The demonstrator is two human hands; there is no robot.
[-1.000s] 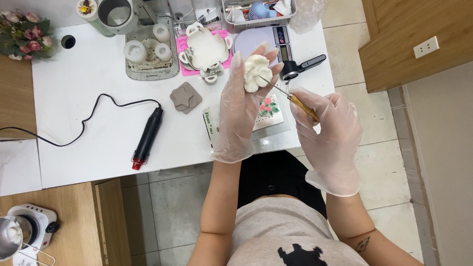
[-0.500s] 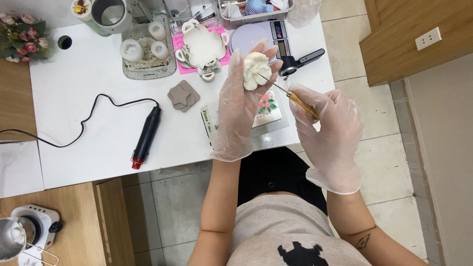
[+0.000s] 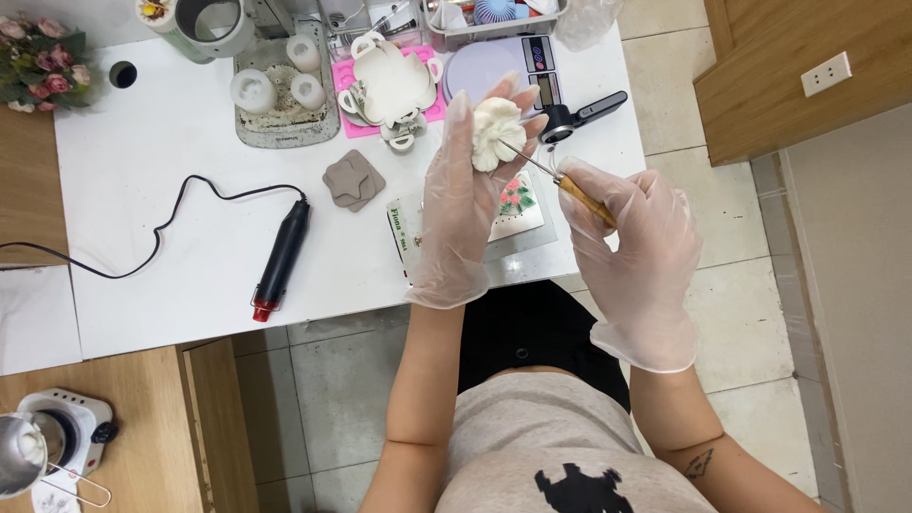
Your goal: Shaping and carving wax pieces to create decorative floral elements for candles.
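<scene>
The gloved left hand pinches a white flower-shaped piece in its grip, while the right hand, gripping a wooden-handled needle tool, touches its tip to it.

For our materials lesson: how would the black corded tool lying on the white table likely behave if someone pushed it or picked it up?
The black corded tool looks like a stiff, slim cylinder, so a sideways push would probably roll it. Its floppy black cord trails across the white table and may drag or snag when lifted. It lies near the table edge, so rolling could drop it.
</scene>
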